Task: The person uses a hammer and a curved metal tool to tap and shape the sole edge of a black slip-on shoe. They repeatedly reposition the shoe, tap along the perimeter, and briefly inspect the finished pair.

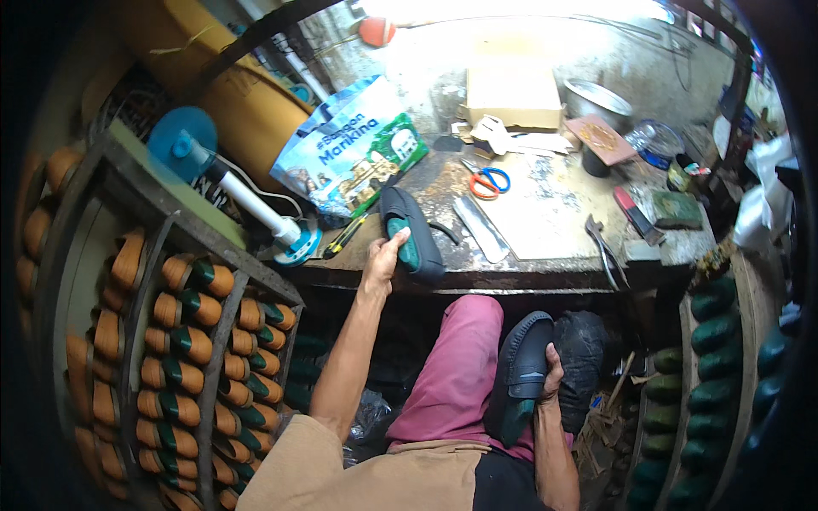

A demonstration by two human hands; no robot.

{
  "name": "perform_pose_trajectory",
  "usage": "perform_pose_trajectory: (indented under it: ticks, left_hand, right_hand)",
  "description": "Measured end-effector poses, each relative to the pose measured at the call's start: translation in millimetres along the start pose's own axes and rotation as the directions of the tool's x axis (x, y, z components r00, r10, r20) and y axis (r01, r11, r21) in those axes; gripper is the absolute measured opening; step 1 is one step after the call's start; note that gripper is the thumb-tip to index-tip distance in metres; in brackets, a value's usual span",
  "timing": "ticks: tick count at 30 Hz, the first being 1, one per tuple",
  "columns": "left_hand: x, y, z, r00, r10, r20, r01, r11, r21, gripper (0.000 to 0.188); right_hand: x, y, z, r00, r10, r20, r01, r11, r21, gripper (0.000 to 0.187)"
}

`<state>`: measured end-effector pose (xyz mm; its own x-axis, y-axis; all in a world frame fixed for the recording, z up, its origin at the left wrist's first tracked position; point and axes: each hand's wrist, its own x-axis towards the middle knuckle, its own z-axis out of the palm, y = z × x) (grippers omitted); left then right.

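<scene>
At the bench's front edge, my left hand grips a dark shoe, its thumb pressed on the green shoe last inside. Over my lap, a second dark shoe is tilted with its toe up, and my right hand is closed round its side. A green last shows at that shoe's heel end. Right of the first shoe, a pale flat strip and orange-and-blue-handled scissors lie on the bench. A yellow-and-black cutter knife is to its left.
Racks of brown and green shoe lasts stand at left, more green lasts at right. On the bench are a blue fan, a printed bag, a cardboard box, pincers and a metal basin.
</scene>
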<state>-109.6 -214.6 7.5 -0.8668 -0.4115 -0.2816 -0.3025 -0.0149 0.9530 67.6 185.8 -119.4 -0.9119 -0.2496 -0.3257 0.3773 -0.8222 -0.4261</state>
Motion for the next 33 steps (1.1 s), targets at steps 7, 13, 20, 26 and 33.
perform_pose_trajectory:
  ticks: [7, 13, 20, 26, 33]
  left_hand:
    - [26.7, 6.9, 26.3, 0.986, 0.004, -0.168, -0.008, 1.0, -0.025, 0.056]
    - [-83.4, 9.2, 9.8, 0.982, 0.118, 0.146, -0.06, 0.934, -0.351, 0.035]
    - [-188.7, -39.2, 6.1, 0.965, 0.065, 0.253, -0.039, 0.993, -0.109, 0.055]
    - [-194.5, -59.8, 23.1, 0.962, 0.046, 0.27, -0.054, 0.998, 0.024, 0.097]
    - [-180.9, -41.1, 14.8, 0.916, 0.019, 0.401, -0.018, 1.0, -0.006, 0.117]
  right_hand:
    - [-21.4, -12.1, -5.5, 0.996, -0.086, -0.035, 0.085, 0.995, -0.05, 0.058]
    - [-28.3, -17.6, -12.8, 0.986, -0.146, -0.084, 0.144, 0.989, -0.034, 0.061]
    - [-25.5, -14.8, 9.3, 0.993, -0.085, -0.087, 0.083, 0.996, -0.025, 0.065]
    - [-16.3, -9.2, 13.0, 0.996, 0.024, -0.081, -0.029, 0.998, -0.057, 0.069]
    - [-5.3, 0.4, 9.9, 0.965, 0.034, -0.26, -0.091, 0.974, -0.21, 0.056]
